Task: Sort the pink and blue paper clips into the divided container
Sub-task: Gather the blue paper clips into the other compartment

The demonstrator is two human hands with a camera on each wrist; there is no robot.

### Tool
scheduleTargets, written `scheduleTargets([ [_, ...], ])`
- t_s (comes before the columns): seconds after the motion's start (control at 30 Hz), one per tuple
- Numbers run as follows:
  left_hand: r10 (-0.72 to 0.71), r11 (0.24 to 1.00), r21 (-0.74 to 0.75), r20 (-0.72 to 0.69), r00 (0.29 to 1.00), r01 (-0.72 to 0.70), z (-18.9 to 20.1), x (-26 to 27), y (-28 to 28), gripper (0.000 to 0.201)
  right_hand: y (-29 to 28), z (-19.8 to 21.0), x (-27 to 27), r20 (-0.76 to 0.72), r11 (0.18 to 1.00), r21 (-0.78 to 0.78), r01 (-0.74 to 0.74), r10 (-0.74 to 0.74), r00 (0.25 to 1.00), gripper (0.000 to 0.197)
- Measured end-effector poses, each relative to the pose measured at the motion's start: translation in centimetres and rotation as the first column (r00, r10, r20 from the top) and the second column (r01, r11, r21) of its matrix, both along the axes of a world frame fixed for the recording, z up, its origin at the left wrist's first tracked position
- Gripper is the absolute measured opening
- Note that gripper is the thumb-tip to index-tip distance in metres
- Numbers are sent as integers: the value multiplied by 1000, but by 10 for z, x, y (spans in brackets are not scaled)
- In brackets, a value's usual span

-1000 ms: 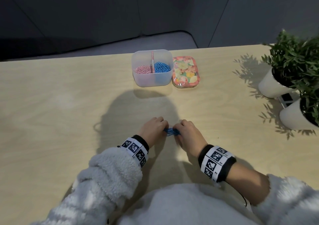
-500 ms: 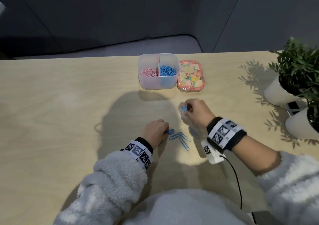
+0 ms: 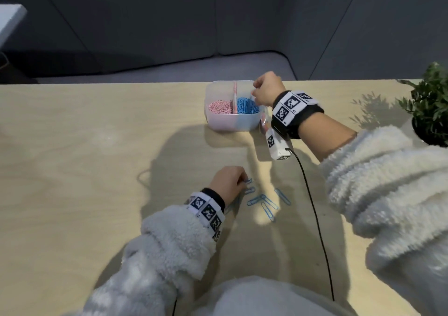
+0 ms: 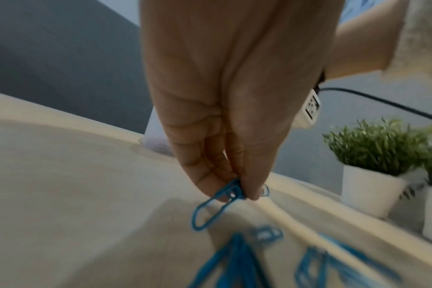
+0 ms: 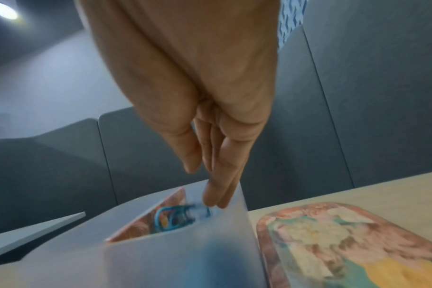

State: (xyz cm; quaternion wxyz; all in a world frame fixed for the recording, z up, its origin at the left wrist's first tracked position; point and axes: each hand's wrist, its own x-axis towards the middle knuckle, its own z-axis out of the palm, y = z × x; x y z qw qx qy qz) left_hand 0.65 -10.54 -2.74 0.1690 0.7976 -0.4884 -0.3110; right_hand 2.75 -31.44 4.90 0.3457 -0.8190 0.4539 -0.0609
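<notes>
The clear divided container stands at the table's far middle, with pink clips in its left half and blue clips in its right half. My right hand hovers over the blue half, fingers pointing straight down and thumb apart. A blurred blue clip sits just below them inside the container. My left hand rests near the table's front and pinches a blue clip between thumb and fingertips. Several loose blue clips lie just right of it.
The floral lid lies right of the container, mostly hidden under my right wrist in the head view. Potted plants in white pots stand at the right edge. A black cable hangs from my right wrist across the table.
My right hand left the clip pile, carried a blue clip forward and now hangs over the container's blue half with fingers apart. My left hand stayed by the pile, pinching a clip.
</notes>
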Motion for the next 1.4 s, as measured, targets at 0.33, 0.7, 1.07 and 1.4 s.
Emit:
scheduleTargets([
  [0.33, 316, 877, -378, -13, 949, -297, 62, 63, -101, 20, 39, -22, -116, 154, 995, 98, 5, -20, 988, 16],
  [0.7, 109, 952, -307, 289, 951, -16, 57, 64, -115, 25, 104, -77, -199, -208, 987, 46, -155, 161, 965, 24],
  [1.07, -20, 988, 152, 184, 983, -9, -5, -13, 41, 52, 150, -95, -192, -178, 965, 23, -260, 260, 949, 28],
  [1.4, -19, 994, 112, 231, 973, -8, -19, -21, 44, 14, 153, -91, -186, -236, 975, 28, -221, 221, 946, 12],
])
